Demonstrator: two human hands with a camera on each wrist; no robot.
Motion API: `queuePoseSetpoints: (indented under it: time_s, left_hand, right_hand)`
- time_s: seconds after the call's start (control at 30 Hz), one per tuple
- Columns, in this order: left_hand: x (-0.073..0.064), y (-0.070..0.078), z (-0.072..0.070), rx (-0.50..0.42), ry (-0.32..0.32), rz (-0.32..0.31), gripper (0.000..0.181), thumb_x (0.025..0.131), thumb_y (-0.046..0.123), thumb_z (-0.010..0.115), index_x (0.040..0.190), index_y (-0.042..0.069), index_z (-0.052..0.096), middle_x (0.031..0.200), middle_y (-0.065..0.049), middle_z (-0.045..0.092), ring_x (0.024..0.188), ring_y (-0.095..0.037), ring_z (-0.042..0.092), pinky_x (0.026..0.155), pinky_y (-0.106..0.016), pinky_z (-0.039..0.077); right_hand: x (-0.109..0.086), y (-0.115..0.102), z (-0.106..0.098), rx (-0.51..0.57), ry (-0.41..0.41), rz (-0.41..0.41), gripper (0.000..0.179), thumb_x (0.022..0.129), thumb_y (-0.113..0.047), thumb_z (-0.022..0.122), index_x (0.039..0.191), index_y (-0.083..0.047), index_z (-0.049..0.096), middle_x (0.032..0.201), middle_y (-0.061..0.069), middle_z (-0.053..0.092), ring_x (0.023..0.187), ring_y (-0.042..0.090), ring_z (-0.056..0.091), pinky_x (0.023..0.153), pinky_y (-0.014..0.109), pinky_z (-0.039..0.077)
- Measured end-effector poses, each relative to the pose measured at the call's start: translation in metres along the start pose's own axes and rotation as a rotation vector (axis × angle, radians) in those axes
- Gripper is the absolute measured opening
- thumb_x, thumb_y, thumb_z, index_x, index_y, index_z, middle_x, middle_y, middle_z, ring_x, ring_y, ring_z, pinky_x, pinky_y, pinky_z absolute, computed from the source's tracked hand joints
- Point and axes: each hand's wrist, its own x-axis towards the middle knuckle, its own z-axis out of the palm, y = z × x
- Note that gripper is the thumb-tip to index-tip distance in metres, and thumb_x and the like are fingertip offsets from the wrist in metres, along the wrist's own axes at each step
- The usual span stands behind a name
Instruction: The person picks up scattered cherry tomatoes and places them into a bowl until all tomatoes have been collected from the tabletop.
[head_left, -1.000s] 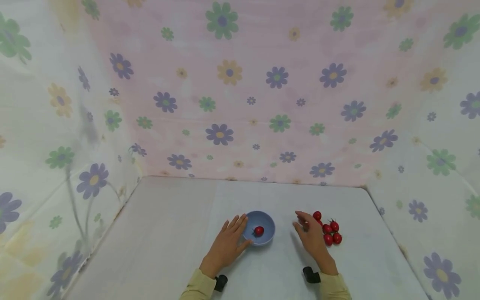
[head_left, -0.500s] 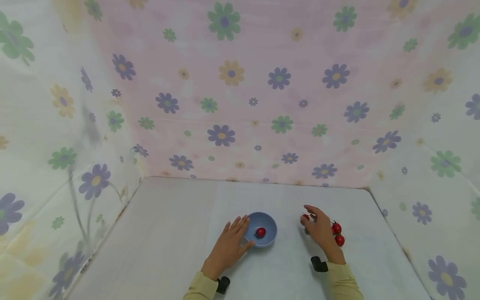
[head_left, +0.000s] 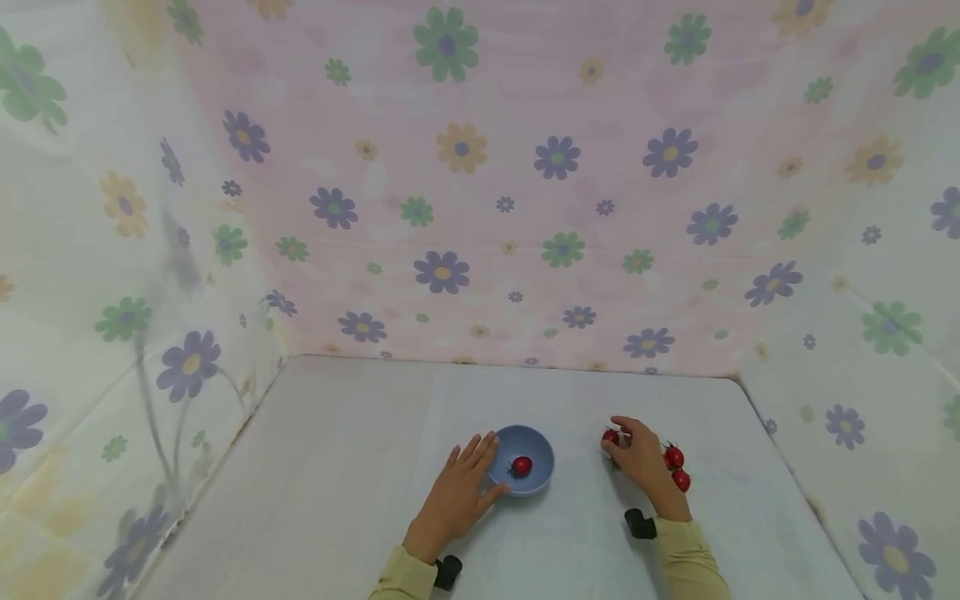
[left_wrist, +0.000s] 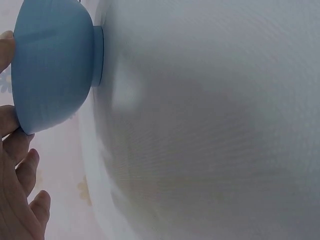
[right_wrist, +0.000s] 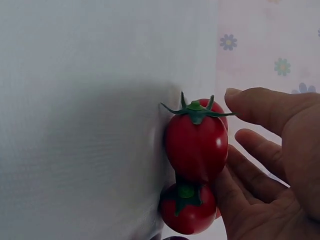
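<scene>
My left hand [head_left: 453, 496], fingers extended, touches 1 blue bowl [head_left: 528, 442]. My right hand [head_left: 643, 464] adjoins red tomatoes [right_wrist: 196, 147]; whether grasping, I cannot tell.

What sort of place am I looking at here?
Perhaps a small booth set up for filming handwork: flower-patterned walls enclose a pale tabletop, a blue bowl and red tomatoes lie within reach, and each wrist wears a black device.
</scene>
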Motion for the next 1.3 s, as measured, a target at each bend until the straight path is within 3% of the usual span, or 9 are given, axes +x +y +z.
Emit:
queuePoseSetpoints:
  time_s: [0.53,0.97,1.3]
  left_hand:
    - [0.0002,0.0007,0.0005,-0.004,0.000,0.009,0.075,0.103,0.053,0.051,0.158,0.005,0.036,0.166,-0.009,0.030,0.153,-0.030,0.029,0.123,-0.055,0.028]
    - [-0.0008,0.0025,0.0007,0.000,0.032,0.031,0.074,0.103,0.052,0.051,0.156,0.002,0.039,0.164,-0.012,0.034,0.151,-0.034,0.033,0.120,-0.057,0.031]
    - [-0.0011,0.0070,-0.0038,0.002,0.016,0.006,0.074,0.103,0.051,0.052,0.156,0.002,0.038,0.165,-0.011,0.033,0.151,-0.033,0.033,0.121,-0.056,0.030]
  right_hand:
    - [0.0065,-0.0008,0.0029,-0.035,-0.100,0.000,0.044,0.089,0.002,0.073,0.130,0.011,0.060,0.124,0.029,0.064,0.104,0.037,0.066,0.094,0.052,0.058]
    - [0.0086,0.0027,0.0053,-0.048,-0.090,0.006,0.042,0.087,0.001,0.076,0.126,0.007,0.064,0.120,0.022,0.066,0.098,0.029,0.062,0.089,0.048,0.059]
    - [0.0100,0.0004,0.0058,-0.055,-0.096,0.022,0.042,0.087,0.001,0.076,0.126,0.007,0.063,0.119,0.023,0.065,0.099,0.030,0.061,0.090,0.049,0.058]
